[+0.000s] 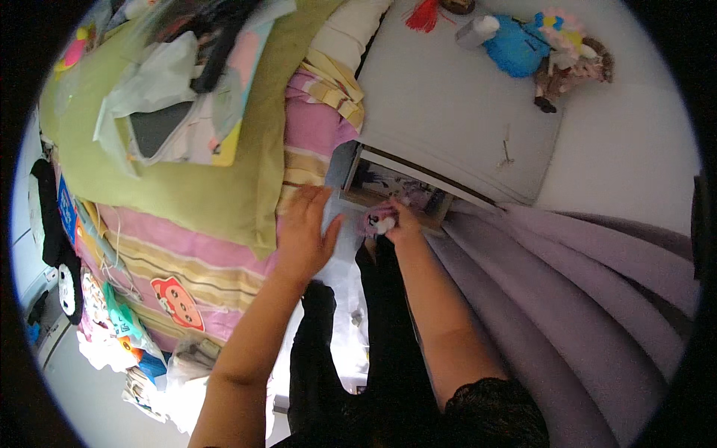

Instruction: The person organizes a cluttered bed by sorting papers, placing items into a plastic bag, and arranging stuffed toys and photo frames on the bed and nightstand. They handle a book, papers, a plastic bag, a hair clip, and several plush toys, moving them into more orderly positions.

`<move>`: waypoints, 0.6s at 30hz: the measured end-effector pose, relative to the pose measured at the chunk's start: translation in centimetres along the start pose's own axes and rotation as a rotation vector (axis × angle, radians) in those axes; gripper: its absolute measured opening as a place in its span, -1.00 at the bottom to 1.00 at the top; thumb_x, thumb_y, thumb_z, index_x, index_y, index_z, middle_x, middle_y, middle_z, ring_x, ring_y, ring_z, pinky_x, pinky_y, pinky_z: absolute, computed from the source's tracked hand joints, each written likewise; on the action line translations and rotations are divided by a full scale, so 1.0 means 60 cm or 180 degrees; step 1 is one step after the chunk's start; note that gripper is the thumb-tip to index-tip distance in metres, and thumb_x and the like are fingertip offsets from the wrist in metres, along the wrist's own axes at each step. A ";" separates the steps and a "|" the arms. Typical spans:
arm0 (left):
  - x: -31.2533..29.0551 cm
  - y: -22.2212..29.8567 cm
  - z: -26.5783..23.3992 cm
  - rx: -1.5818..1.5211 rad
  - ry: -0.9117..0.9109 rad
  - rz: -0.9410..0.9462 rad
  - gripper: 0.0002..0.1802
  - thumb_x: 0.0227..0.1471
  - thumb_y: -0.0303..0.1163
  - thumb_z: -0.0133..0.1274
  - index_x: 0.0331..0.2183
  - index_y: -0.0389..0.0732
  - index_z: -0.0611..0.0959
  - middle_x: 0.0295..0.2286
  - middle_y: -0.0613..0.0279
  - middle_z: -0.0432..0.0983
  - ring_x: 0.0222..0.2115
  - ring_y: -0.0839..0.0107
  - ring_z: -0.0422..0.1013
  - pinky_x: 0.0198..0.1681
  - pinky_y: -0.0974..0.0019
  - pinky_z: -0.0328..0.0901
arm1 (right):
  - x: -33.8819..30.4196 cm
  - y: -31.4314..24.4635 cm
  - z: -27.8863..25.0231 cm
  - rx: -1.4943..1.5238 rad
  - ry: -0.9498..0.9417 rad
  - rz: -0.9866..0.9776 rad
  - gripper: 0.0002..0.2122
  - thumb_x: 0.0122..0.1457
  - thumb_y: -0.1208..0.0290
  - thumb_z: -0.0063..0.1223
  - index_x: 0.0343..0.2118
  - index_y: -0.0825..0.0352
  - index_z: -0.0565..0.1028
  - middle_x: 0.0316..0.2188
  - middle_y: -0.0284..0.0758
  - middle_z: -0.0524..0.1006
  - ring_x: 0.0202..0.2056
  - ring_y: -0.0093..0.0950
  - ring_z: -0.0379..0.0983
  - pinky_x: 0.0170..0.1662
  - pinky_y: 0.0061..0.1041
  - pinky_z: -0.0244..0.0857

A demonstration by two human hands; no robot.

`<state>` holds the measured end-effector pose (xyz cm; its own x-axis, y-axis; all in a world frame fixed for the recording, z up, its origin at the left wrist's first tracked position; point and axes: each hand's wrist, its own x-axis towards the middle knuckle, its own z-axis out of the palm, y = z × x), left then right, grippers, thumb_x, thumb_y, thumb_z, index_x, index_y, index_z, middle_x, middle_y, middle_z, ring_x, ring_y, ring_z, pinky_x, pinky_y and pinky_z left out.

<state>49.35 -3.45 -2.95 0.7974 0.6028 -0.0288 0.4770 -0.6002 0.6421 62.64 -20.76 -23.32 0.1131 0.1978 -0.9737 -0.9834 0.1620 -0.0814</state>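
Note:
My left hand (305,228) is spread open, its fingers resting against the edge of a pink and yellow striped blanket (224,261) on a bed. My right hand (399,222) is closed around a small pink and white object (379,222), held just in front of an open compartment (392,187) under a white cabinet top (448,112). Dark shapes lie inside the compartment; what they are is unclear.
A green pillow (187,179) piled with bags and papers lies on the bed. A blue and pink stuffed toy (541,46) and a red tassel (423,15) sit on the white cabinet top. A lilac curtain (567,299) hangs at right. Bags clutter the floor at left.

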 end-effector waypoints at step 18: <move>-0.008 -0.100 0.006 0.0822 -0.0032 0.0560 -0.50 -0.18 -0.38 0.08 -0.11 -0.21 0.39 -0.06 0.04 0.26 0.03 -0.14 0.09 0.06 0.00 0.10 | 0.034 0.067 -0.069 0.1682 0.1936 0.0349 -0.82 0.06 0.44 -0.18 -0.25 0.32 0.30 -0.24 -0.18 0.21 -0.30 -0.33 0.20 -0.07 -0.24 0.19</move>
<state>46.25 -0.32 -7.07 0.8791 0.4733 0.0570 0.4084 -0.8093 0.4221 58.32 -23.74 -26.50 -0.2263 -0.2961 -0.9279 -0.7705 0.6372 -0.0154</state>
